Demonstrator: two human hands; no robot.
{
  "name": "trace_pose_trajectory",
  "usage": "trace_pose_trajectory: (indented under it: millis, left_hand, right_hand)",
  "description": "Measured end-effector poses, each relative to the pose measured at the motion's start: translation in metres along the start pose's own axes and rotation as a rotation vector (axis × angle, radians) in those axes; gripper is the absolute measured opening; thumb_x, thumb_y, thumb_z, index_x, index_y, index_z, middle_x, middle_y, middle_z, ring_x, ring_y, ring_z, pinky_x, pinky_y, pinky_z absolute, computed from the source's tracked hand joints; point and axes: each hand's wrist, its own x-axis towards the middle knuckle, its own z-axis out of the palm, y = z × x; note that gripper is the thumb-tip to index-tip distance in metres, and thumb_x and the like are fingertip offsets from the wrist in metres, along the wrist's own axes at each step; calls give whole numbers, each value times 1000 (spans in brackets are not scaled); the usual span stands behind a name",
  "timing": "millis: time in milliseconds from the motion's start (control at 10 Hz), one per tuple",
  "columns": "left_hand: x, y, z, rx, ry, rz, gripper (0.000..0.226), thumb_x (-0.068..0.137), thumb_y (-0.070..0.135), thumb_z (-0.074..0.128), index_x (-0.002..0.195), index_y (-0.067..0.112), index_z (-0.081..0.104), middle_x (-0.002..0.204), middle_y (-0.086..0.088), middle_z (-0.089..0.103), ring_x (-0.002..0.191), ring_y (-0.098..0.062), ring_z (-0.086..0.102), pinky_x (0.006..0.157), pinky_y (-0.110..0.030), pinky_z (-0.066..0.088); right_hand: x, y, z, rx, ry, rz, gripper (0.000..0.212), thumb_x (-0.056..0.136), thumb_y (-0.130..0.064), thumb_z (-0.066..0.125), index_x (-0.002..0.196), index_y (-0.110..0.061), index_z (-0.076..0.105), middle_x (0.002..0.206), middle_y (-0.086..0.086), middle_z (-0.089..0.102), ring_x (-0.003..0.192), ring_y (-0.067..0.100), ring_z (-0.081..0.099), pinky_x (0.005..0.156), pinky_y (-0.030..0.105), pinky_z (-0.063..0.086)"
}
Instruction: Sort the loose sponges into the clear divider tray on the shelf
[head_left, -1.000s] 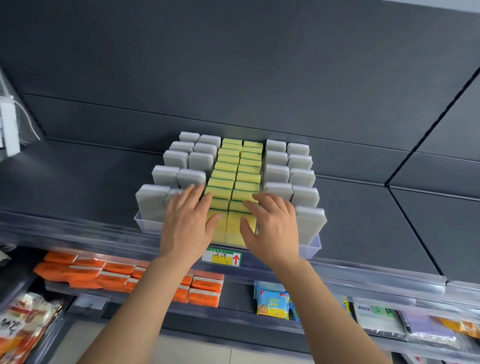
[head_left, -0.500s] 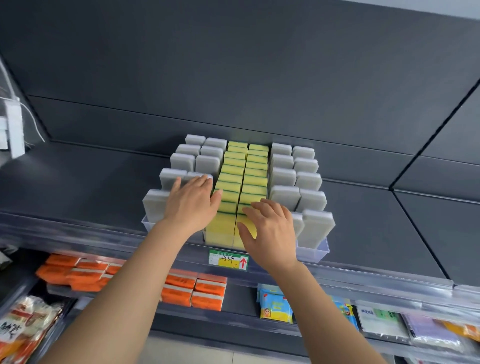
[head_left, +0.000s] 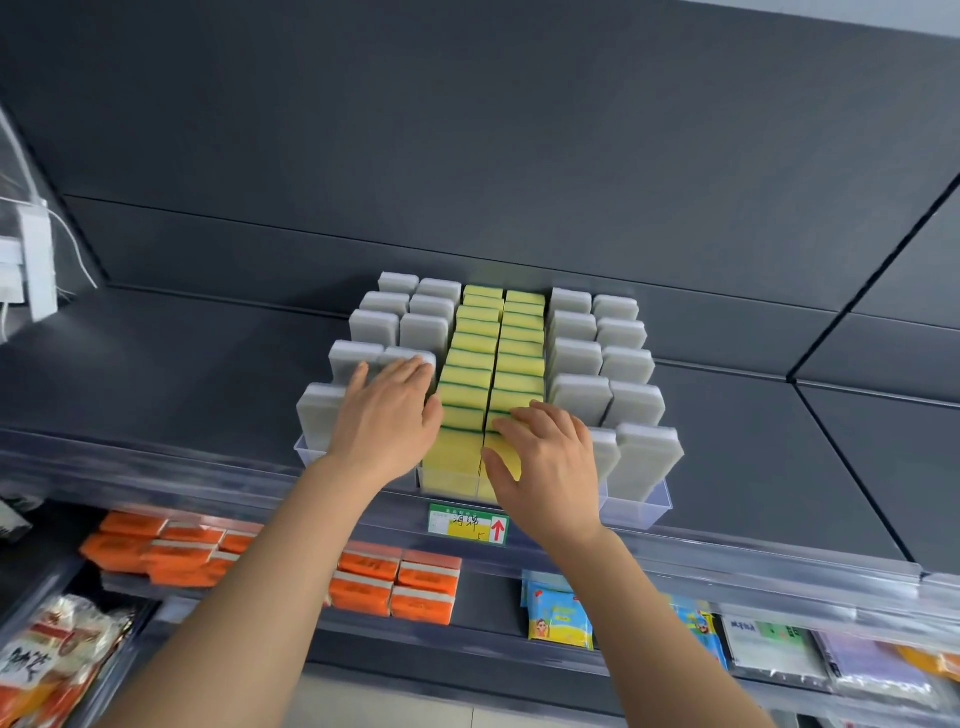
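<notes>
Sponges stand upright in six packed rows in the middle of the frame: yellow sponges (head_left: 470, 364) fill the two centre rows, grey sponges (head_left: 579, 400) the two rows on either side. All sit in the clear divider tray (head_left: 636, 501), which rests at the front edge of the dark shelf (head_left: 156, 374).

The left hand (head_left: 387, 415) lies flat, fingers straight and close together, on the grey sponges just left of the yellow rows. The right hand (head_left: 545, 462) rests on the front yellow sponges, fingers loosely spread over their tops and thumb against the front face. It seems to press rather than grip.

The tray looks full, so this is likely final tidying. The sponges rise well above the low tray walls, and the front grey ones lean outward. A hard push could squash the soft foam, which may spring back and tip a front sponge over the wall, past the price label (head_left: 467, 525), toward the orange packs (head_left: 395, 579) at lower left.
</notes>
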Motion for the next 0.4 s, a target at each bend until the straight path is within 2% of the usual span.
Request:
trace_pose_trajectory:
  millis: [100, 200, 300, 400]
  left_hand:
    - [-10, 5, -8, -34, 90, 37, 48, 99, 35, 33, 141, 15, 41, 149, 1, 40, 139, -15, 31, 114, -42, 17]
    - [-25, 8, -17, -119, 201, 68, 39, 96, 33, 47, 128, 14, 58, 133, -1, 57, 126, -20, 47, 106, -40, 31]
    - [-43, 9, -23, -254, 272, 70, 32, 92, 26, 55, 121, 14, 64, 125, -2, 61, 119, -21, 52, 102, -40, 37]
    - [-61, 6, -28, -386, 377, 33, 28, 90, 19, 58, 117, 13, 66, 120, -2, 64, 114, -20, 55, 97, -40, 43]
  right_hand:
    - [-1, -1, -3, 7, 6, 11, 27, 78, -31, 73, 99, -14, 72, 102, 6, 70, 108, 31, 61, 93, 44, 44]
    - [-6, -1, -8, 13, 20, 26, 28, 80, -32, 71, 102, -14, 71, 104, 6, 70, 110, 31, 59, 93, 44, 44]
    - [-15, -2, -22, 25, 62, 25, 27, 81, -31, 69, 102, -15, 71, 103, 5, 69, 107, 30, 59, 90, 43, 44]
    - [-27, 4, -39, 116, 168, 40, 24, 82, -28, 67, 100, -13, 73, 100, 3, 69, 96, 27, 61, 81, 41, 50]
